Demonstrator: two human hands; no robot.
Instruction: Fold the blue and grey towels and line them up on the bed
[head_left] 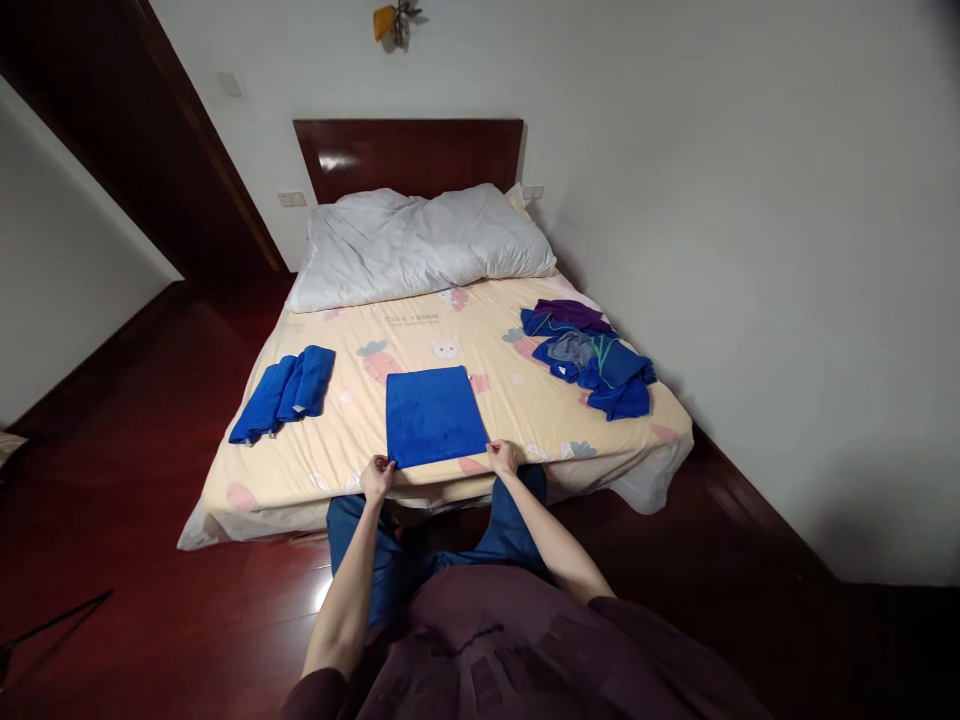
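Note:
A blue towel (433,414) lies flat, folded into a rectangle, at the foot of the bed (517,400). My left hand (376,476) pinches its near left corner. My right hand (501,457) pinches its near right corner. Both hands have their fingers closed on the cloth at the mattress edge. Two rolled or folded blue towels (285,392) lie side by side on the left part of the bed.
A heap of blue, purple and grey clothes (589,358) lies on the right side of the bed. A white duvet (420,245) is bunched against the dark wooden headboard (409,155). A white wall runs close along the right. Dark wooden floor (112,520) surrounds the bed.

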